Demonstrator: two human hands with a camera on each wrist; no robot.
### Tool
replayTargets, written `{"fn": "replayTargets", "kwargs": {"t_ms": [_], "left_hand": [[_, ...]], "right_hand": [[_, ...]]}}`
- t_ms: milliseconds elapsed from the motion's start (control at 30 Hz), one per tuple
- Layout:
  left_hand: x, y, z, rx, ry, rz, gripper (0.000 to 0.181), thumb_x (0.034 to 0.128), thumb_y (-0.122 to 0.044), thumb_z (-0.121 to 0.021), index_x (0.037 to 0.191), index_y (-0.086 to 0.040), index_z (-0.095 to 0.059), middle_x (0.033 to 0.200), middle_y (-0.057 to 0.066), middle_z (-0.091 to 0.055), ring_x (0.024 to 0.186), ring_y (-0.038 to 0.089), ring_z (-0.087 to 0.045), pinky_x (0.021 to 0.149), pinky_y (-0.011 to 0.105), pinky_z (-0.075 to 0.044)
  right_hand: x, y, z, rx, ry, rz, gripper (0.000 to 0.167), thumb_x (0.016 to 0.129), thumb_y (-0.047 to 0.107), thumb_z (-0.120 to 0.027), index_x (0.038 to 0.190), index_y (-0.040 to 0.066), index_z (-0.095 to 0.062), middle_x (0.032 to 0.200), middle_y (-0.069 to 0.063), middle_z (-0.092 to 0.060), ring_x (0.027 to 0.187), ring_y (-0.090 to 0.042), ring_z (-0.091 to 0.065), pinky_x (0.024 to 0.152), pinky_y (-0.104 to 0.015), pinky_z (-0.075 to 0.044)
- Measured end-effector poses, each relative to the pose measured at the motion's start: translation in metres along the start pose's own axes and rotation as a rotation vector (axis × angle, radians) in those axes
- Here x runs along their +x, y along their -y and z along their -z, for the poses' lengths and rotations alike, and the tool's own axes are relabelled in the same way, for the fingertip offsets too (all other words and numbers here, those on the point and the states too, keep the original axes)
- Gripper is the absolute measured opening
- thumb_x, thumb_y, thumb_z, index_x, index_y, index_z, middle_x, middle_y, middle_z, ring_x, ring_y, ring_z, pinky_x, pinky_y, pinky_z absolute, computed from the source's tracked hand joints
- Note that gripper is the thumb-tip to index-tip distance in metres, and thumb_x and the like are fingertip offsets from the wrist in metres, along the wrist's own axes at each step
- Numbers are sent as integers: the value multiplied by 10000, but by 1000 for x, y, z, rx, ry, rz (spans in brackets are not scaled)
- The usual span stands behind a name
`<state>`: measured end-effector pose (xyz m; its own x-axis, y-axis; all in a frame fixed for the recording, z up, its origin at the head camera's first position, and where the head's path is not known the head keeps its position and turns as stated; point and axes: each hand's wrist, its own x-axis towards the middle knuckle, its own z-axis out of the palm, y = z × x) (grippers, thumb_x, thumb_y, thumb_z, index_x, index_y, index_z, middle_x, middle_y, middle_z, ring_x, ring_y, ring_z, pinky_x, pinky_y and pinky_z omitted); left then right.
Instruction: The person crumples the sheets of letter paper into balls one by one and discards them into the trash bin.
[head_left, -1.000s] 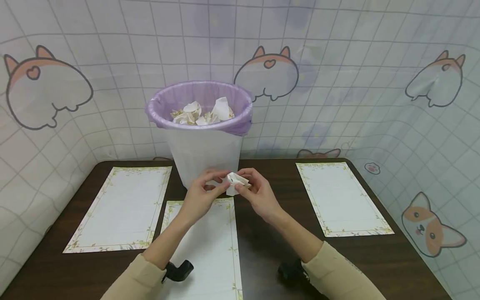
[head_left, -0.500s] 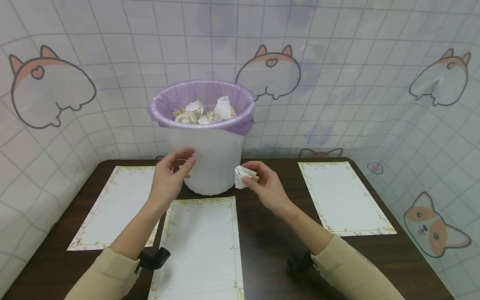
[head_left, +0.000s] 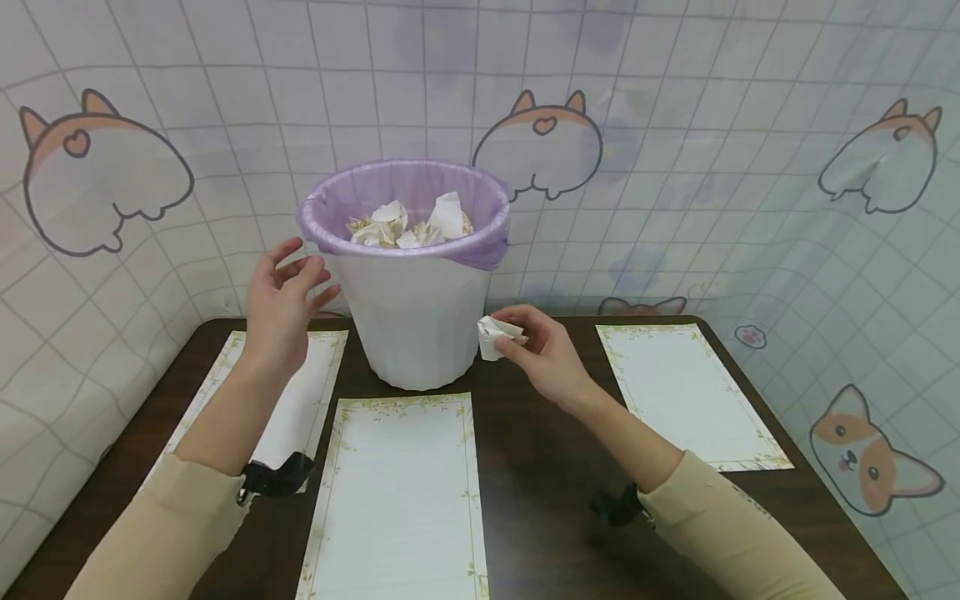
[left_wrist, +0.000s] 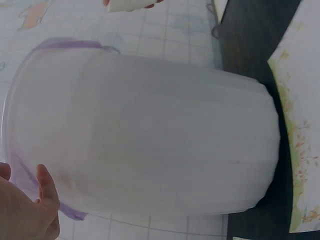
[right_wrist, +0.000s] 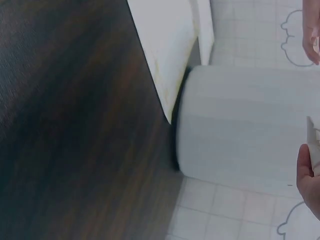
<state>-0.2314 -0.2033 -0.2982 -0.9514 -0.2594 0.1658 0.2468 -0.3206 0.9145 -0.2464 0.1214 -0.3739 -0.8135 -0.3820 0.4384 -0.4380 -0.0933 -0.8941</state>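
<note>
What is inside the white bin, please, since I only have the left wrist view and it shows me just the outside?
Observer: In the head view, crumpled white papers lie inside the bin.
Operator: Thank you. At my top edge I catch only a strip of something white; could you tell me what it is?
Observer: It is a folded piece of paper, pinched by the right hand.
Operator: And how many flat sheets are out in all, if you please?
Observer: Three lie on the table: the left sheet, the right sheet and the front sheet.
</note>
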Motion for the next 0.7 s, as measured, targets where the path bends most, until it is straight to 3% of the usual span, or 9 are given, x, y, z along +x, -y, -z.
{"fn": "replayTargets", "kwargs": {"t_ms": [233,400,700], "left_hand": [[17,-16,-4,-87,13,48,646,989,-167,-702,1534,-43,-378,1304,107,-482,1035,188,-645,928,291,-542],[25,-22,-8,-159,1,102,688,966,-117,-725,1544,-21,-366,1343,133,-529,966,156,-681,910,272,-544],[33,-30,-10,-167,0,167,760,926,-21,-744,1565,9,-333,1323,123,-521,880,114,-685,846,210,-551]], "right_hand": [[9,12,8,-15,-16,1,312,977,-84,-634,1284,-98,-577,1171,-133,-625,1006,-203,-620,826,-284,-560],[13,17,13,-58,-28,0,309,985,-63,-638,1289,-75,-586,1182,-137,-621,1000,-210,-621,814,-290,-562],[29,37,22,-121,-46,66,317,985,-62,-636,1293,-83,-565,1201,-134,-613,1036,-202,-595,862,-271,-533]]}}
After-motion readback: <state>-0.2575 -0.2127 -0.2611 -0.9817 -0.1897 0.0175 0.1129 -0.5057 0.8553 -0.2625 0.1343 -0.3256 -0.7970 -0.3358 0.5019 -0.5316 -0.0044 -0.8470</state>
